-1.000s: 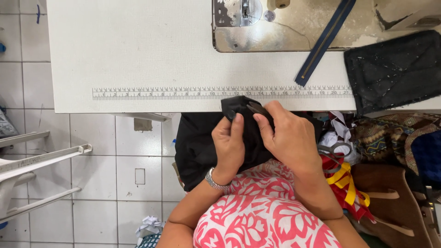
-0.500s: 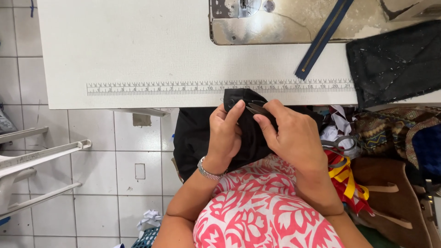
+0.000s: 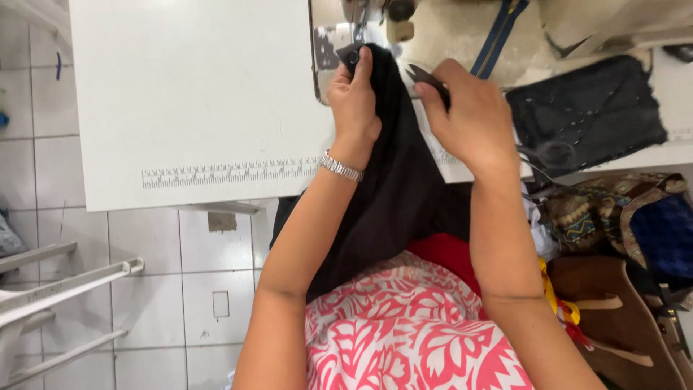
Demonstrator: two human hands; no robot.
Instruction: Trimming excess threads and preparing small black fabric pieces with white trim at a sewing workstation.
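The white desk has a broad bare stretch on its left, running to a near edge marked by a printed ruler strip; beyond that edge the tiled floor lies open, with a white rack at the far left. The right side is crowded: a sewing machine bed sits at the far edge, a blue zipper tape lies slanted across it, and a dark fabric piece rests on the desk's right end, close to its near edge. Off the desk to the right, patterned cloth and bags press in beside the right arm, leaving little free room there. The black fabric drapes from the person's lap up over the near desk edge to the machine bed, between both arms. The left hand is raised with the wrist bent, fingers closed around the top fold of the black fabric, a metal bracelet on the wrist. The right hand is just to the right of it, fingers pinched on small dark snips whose tips point left toward the fabric's edge. Both forearms reach up from the lap, roughly parallel, the right one lying over the fabric's right border
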